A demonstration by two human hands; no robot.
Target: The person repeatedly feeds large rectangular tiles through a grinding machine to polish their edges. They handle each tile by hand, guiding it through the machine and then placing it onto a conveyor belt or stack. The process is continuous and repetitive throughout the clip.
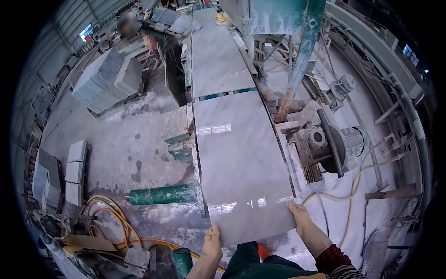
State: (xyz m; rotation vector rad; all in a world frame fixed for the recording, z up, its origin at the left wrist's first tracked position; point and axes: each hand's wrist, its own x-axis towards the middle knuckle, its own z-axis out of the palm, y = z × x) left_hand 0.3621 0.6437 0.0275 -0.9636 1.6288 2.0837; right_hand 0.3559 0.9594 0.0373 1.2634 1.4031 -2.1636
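Left grip and right grip closed on glossy, rectangular grey slab, probably stone.

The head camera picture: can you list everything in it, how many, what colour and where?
Near slab: one, shiny pale grey, centre
Far slab: one, pale grey, beyond it
Slab stacks: several, pale grey, left
Cylinder: one lying down, green, left of centre
Hose: count unclear, yellow-orange, lower left and right
Motors: at least two, grey, right
Machine housing: one, green, top
Background clutter: too small to count
Trousers: one pair, dark green, bottom
Right sleeve: one, red-checked, lower right
Left hand: one, at near slab's left edge
Right hand: one, at its right edge
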